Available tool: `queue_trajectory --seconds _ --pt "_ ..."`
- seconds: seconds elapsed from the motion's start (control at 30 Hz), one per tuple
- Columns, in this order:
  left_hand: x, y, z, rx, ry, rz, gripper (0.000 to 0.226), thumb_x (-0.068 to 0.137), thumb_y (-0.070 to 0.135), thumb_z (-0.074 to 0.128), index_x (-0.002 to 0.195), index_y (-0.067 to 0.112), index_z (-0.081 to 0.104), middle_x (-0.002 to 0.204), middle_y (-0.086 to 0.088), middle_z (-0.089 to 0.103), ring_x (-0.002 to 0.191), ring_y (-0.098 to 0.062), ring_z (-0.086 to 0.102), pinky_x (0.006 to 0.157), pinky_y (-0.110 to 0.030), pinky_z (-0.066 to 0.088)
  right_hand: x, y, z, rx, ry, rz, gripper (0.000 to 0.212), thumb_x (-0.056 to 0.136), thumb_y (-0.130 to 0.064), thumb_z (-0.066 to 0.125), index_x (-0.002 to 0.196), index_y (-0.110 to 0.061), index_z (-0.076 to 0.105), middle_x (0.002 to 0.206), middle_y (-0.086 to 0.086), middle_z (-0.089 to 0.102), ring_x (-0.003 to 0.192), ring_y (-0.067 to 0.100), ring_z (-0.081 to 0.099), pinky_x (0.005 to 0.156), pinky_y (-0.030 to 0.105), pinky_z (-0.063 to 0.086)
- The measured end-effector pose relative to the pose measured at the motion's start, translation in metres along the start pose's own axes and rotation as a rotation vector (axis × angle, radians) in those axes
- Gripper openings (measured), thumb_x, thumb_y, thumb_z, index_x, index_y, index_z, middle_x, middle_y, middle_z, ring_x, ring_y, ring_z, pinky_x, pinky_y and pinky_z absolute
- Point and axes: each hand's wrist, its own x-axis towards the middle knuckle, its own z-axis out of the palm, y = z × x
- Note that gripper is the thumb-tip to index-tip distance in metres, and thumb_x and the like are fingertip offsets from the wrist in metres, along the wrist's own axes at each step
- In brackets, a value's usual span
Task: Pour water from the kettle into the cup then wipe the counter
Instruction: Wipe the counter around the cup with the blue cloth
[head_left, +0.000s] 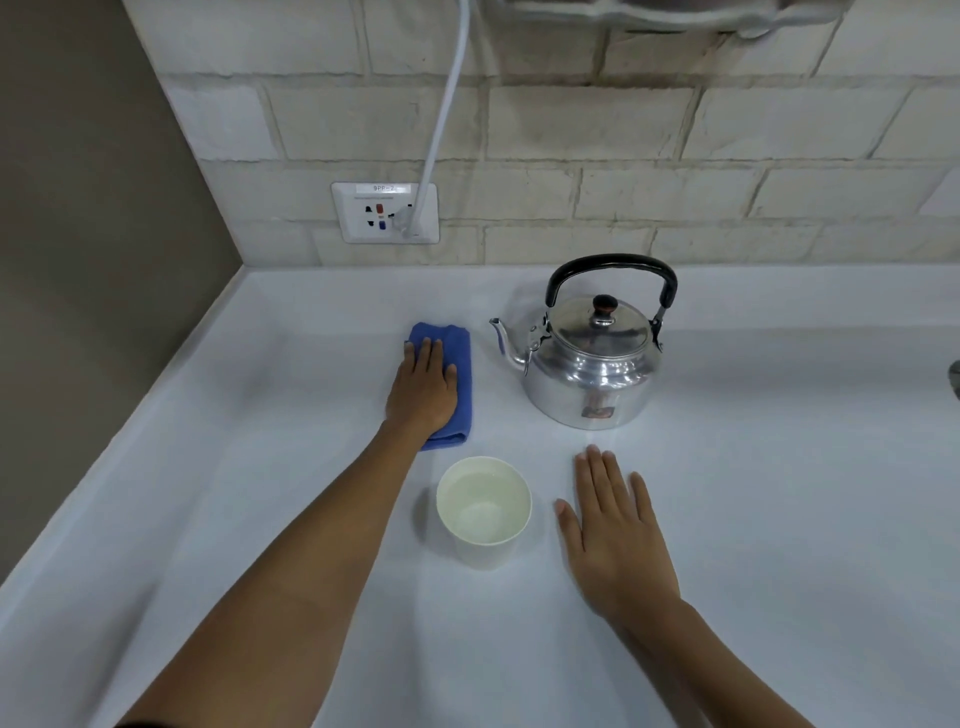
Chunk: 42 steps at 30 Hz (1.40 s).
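Both hands lie flat on the white counter (779, 467) in the head view. The left hand (423, 387) presses palm-down on a folded blue cloth (460, 364), fingers spread and extended rather than curled around it, which suits pushing the cloth across the surface more than lifting it. The right hand (615, 535) rests open and empty on bare counter just right of the cup, grasping nothing; it looks placed there simply to steady the body while the other hand works.

Between the two forearms stands the white paper cup (484, 512), upright, with clear water visible inside, so the pouring part appears done. Behind and to its right sits the metal kettle (592, 358), upright with its lid on, black handle raised and spout pointing left toward the cloth; it stands apart from both hands. The cloth lies just beyond the cup and beside the kettle, touching neither. No puddle is plainly visible on the counter.

On the brick wall (675, 130) behind, a white cable (441, 119) runs down into a socket (384, 213).

What remains, by my judgement, is the wiping, with care needed to sweep around the filled cup without knocking it.
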Motion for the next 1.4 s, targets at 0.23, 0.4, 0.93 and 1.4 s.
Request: queue_trajectory --seconds 0.23,0.4,0.93,1.4 --pt "-0.016 0.026 0.002 0.057 -0.009 0.212 0.048 0.1 0.023 0.017 0.145 0.009 0.006 0.156 -0.015 0.008 0.143 -0.032 0.0 0.117 -0.039 -0.002 0.001 0.001 0.0 -0.015 -0.014 0.004 0.06 0.096 -0.042 0.015 0.144 -0.013 -0.006 0.157 0.003 -0.004 0.141 0.011 -0.013 0.117 0.036 -0.006" --pt "-0.073 0.009 0.001 0.269 0.038 0.599 0.042 0.097 0.021 0.028 0.125 -0.003 0.048 0.148 -0.019 0.032 0.138 -0.039 0.024 0.114 -0.051 0.021 0.001 0.004 -0.001 0.016 -0.025 0.002 0.06 0.096 -0.043 0.017 0.145 -0.015 -0.004 0.157 0.0 -0.002 0.142 0.01 -0.009 0.117 0.034 -0.005" --pt "-0.133 -0.018 -0.008 0.059 0.04 0.101 0.049 0.099 0.029 0.02 0.145 0.016 0.007 0.157 -0.005 0.006 0.144 -0.022 0.003 0.117 -0.034 0.004 0.002 0.004 0.002 -0.032 -0.018 0.001 0.061 0.096 -0.043 0.018 0.145 -0.01 0.006 0.157 0.006 0.007 0.143 0.018 0.001 0.118 0.04 0.003" --pt "-0.234 -0.031 -0.013 -0.004 0.07 -0.079 0.05 0.099 0.028 0.021 0.145 0.015 0.007 0.157 -0.004 0.005 0.144 -0.018 0.001 0.117 -0.033 0.003 0.0 0.003 0.002 -0.047 -0.047 0.01 0.06 0.096 -0.041 0.014 0.145 -0.008 0.004 0.157 0.008 0.004 0.143 0.018 -0.001 0.118 0.04 0.001"
